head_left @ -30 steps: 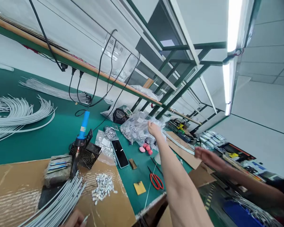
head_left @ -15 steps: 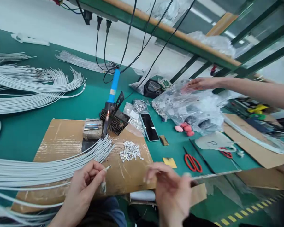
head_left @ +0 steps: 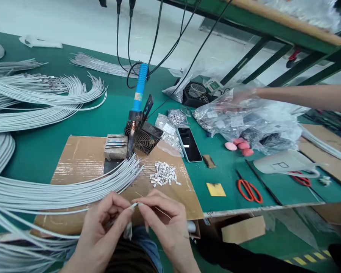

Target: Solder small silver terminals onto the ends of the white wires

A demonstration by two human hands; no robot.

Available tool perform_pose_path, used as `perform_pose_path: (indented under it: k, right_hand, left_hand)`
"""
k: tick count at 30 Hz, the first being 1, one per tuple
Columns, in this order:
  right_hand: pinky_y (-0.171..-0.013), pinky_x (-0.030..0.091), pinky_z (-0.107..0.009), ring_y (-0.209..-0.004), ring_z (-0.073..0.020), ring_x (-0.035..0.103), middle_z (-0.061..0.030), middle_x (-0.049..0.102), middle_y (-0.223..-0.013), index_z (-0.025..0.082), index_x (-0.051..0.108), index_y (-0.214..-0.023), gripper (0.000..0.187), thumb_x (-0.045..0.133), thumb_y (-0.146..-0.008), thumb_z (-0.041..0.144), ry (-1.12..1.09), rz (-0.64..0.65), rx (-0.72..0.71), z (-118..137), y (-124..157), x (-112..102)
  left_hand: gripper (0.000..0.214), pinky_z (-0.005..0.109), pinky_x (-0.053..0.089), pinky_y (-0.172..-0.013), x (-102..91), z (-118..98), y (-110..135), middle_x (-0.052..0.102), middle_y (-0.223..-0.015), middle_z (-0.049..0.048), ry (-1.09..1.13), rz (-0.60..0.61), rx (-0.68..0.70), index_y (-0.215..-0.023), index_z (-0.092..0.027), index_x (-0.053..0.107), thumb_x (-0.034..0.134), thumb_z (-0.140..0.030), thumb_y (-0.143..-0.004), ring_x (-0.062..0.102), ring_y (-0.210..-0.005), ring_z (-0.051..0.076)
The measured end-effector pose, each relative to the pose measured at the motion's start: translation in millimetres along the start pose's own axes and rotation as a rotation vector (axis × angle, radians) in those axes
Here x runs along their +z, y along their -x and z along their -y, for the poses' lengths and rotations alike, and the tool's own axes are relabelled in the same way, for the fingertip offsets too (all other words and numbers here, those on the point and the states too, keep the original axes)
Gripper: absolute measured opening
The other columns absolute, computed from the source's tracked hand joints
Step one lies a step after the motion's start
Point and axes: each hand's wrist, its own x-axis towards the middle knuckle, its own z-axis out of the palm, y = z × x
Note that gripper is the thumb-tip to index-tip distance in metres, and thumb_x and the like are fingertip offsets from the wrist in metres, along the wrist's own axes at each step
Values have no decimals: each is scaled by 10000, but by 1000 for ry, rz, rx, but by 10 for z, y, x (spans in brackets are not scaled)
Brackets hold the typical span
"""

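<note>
My left hand [head_left: 106,227] pinches the end of a white cable [head_left: 134,205] between thumb and index finger. A scrap of whitish material [head_left: 127,230] hangs below its fingers. My right hand [head_left: 166,223] meets it at the cable's tip, thumb and index finger closed there, and a thin wire [head_left: 162,213] runs through its fingers. What exactly sits between the fingertips is too small to make out. Just behind the hands lie a bundle of white cables [head_left: 102,185] and a heap of small white metal-like pieces [head_left: 165,173], both on cardboard [head_left: 74,155].
A blue-handled soldering iron [head_left: 141,85] stands tip-down beside a block [head_left: 116,148] and a small fan [head_left: 143,140]. To the right are a phone [head_left: 189,145], a yellow sponge [head_left: 216,189], red-handled scissors [head_left: 249,190] and a white jug [head_left: 284,162]. Another person's arm [head_left: 304,98] reaches into plastic bags [head_left: 244,117].
My right hand has moved left from the table's front edge to the cable tip, and its fingers have closed. The view has shifted, and the other person's hand is now deeper among the bags.
</note>
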Motion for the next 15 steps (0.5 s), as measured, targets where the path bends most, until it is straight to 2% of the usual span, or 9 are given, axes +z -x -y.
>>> perform_pose_path:
  k: [5,9,12,14,15]
  right_hand:
    - [-471,396,-222,-529,-107,518,0,649,-664,272,871,-835,139,756,-887,215,59,-12,-25,35,-32,-4]
    - [-488,423,-216,-551,-122,544,10,614,-613,242,840,-744,155,741,-846,180,143,-2,-35,140,-70,-28]
    - [-461,381,-209,-508,-106,508,32,567,-569,218,805,-671,181,734,-798,111,253,90,-35,296,-151,-107]
    - [-476,364,-222,-505,-102,503,45,544,-563,201,769,-645,202,715,-778,58,448,238,-64,412,-225,-180]
    - [-483,354,-228,-502,-98,497,52,533,-558,195,748,-629,217,702,-767,34,547,314,-84,459,-261,-212]
  left_hand:
    - [178,209,451,-568,42,68,20,668,-678,-21,-91,-69,98,-788,-210,722,712,-333,-915,578,-588,124]
    - [140,222,457,-548,-1,146,11,684,-694,-10,-290,-80,275,-824,-228,712,653,-245,-951,604,-586,144]
    - [174,242,445,-558,-85,157,-28,684,-666,-7,-583,39,537,-841,-224,697,611,-119,-951,587,-545,142]
    - [217,254,465,-609,-130,148,-55,692,-671,2,-733,149,683,-843,-220,680,581,-54,-942,610,-565,151]
    - [226,257,473,-632,-142,144,-64,702,-688,7,-762,190,713,-851,-220,674,570,-42,-942,632,-590,157]
